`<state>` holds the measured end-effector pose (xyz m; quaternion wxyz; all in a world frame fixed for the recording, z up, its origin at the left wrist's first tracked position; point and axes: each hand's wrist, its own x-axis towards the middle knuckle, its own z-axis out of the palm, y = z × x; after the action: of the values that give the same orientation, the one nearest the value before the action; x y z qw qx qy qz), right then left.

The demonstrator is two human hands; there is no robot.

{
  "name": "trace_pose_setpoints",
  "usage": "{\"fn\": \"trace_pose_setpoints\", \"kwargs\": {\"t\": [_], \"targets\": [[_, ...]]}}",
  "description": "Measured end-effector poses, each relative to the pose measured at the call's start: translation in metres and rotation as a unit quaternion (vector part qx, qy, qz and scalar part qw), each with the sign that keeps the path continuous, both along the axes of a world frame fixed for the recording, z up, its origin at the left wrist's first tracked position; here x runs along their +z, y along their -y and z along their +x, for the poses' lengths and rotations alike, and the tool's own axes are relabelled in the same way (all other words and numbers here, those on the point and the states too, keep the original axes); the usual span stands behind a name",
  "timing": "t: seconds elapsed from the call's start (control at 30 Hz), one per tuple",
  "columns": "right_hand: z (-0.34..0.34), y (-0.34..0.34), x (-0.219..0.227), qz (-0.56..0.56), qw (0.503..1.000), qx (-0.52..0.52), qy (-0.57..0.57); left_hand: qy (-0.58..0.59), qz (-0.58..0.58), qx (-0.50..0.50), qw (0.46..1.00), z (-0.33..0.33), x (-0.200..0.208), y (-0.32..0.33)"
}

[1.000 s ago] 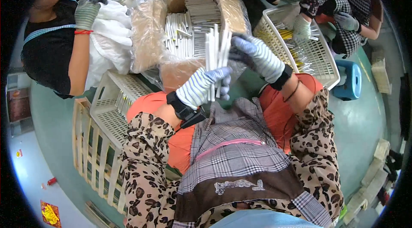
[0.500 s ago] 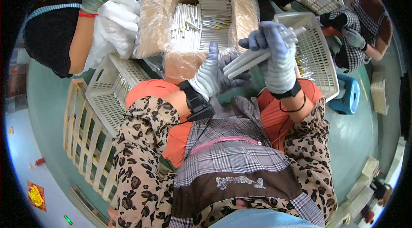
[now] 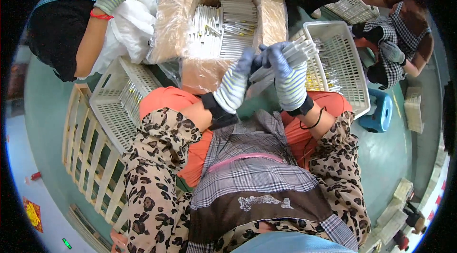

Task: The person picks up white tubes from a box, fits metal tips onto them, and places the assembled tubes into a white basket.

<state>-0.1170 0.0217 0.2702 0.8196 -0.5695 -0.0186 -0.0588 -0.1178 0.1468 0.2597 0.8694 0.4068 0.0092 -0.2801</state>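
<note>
A bundle of slim white pen-like sticks (image 3: 299,51) slants across in front of me. My right hand (image 3: 289,79), in a grey striped glove, is closed around its middle, with the ends poking out above the fingers. At the bundle's lower end my left hand (image 3: 232,85), gloved alike, has its fingers drawn in against the sticks; part of its grip is hidden. Just beyond both hands stands an open carton (image 3: 205,73) lined with clear plastic. Inside it, more white sticks (image 3: 235,10) lie in stacked groups, some showing yellow parts.
White plastic baskets with sticks stand at my left (image 3: 107,92) and right (image 3: 359,58). A blue stool (image 3: 379,110) is beside the right basket, a slatted wooden pallet (image 3: 90,158) at far left. Co-workers sit at upper left (image 3: 62,34) and upper right (image 3: 395,53).
My left hand, open beside the bundle before, has closed in on its lower end. My right hand has shifted left and slightly down with the sticks. The left co-worker's gloved hand has moved slightly.
</note>
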Motion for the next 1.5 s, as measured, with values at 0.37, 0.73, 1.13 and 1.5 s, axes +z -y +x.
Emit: {"fn": "trace_pose_setpoints", "kwargs": {"t": [0.37, 0.73, 1.13, 1.5], "targets": [[-0.005, -0.017, -0.005, 0.174, 0.964, 0.043, -0.198, 0.150, 0.158, -0.005, 0.976, -0.017, 0.004, -0.014], [-0.005, -0.019, 0.027, -0.026, 0.957, 0.288, 0.018, 0.175, 0.165, 0.108, 0.965, -0.026, 0.047, -0.047], [0.211, -0.010, -0.116, -0.775, 0.607, 0.165, -0.063, 0.287, 0.234, -0.016, 0.929, -0.030, 0.069, -0.038], [0.202, -0.035, -0.153, -0.807, 0.563, 0.141, -0.106, 0.236, 0.241, 0.019, 0.941, -0.023, 0.066, -0.036]]}}
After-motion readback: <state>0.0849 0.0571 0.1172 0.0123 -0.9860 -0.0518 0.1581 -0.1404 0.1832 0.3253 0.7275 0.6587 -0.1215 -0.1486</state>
